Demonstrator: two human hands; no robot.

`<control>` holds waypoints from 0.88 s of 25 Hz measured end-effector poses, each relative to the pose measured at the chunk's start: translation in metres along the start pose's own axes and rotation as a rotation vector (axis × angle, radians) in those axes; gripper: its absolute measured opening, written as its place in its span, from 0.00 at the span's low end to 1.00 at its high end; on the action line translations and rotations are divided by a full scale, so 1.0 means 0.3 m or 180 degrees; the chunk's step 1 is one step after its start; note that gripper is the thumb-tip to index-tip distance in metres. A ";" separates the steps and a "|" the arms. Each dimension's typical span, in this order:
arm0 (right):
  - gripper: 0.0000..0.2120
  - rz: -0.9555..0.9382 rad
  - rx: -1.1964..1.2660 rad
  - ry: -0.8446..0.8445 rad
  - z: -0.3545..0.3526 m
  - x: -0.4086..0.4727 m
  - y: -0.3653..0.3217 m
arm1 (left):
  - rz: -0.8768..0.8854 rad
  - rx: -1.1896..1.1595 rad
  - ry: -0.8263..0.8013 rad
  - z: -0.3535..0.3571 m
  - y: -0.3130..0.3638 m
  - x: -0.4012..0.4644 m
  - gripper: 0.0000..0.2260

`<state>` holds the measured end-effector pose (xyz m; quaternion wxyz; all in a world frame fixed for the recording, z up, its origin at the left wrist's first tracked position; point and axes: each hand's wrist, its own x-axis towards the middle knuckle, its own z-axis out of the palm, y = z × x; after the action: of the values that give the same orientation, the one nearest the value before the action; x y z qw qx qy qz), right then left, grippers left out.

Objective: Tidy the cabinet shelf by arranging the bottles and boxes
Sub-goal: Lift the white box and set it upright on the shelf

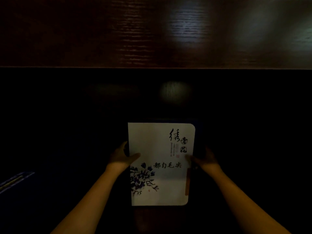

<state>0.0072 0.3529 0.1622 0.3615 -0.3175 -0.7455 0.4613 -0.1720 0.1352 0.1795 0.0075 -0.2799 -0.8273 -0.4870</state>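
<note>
Dark wood fills the upper part of the view: a wide cabinet board with visible grain and a few pale reflections on it, and under its front edge a deep black opening where I cannot tell what stands inside. Below this, in the middle of the view, is the white box, flat and rectangular, with blue flowers painted at its lower left and black Chinese writing at its upper right; a dark blue side shows along its right edge. Its long axis runs away from the person, straight toward the dark opening, so the far short end points into the cabinet and the near short end points back to the body. Whether it rests on a shelf or is carried in the air, the darkness does not let me say. At the far left edge lies a dim blue flat object, well apart from the box. Both bare forearms reach forward evenly, neither one clearly nearer. The left hand grips the left long edge, with the thumb laid over the white face, and the right hand grips the right long edge in the same way, so both are closed on the box about at its middle. I judge that the coming move is a straight push or placing forward along this axis.
</note>
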 end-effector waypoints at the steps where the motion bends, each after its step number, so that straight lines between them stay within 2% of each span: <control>1: 0.38 0.0076 0.0061 0.0035 0.011 0.014 0.005 | -0.0017 -0.0085 0.0058 0.022 0.004 0.004 0.34; 5: 0.33 0.0253 0.0195 0.0079 0.042 0.055 0.050 | -0.0166 -0.0572 0.0162 0.102 -0.023 0.009 0.30; 8: 0.34 0.0248 0.0386 0.0085 0.040 0.063 0.070 | -0.0204 -0.0954 0.0202 0.129 -0.054 -0.005 0.26; 22: 0.43 0.0428 0.0835 0.0470 0.010 -0.032 0.110 | -0.0149 -0.1184 0.0332 0.091 -0.091 -0.078 0.22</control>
<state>0.0144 0.3562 0.1286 0.4220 -0.3498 -0.6273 0.5532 -0.1580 0.1366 0.1366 -0.0128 -0.2315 -0.7278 -0.6454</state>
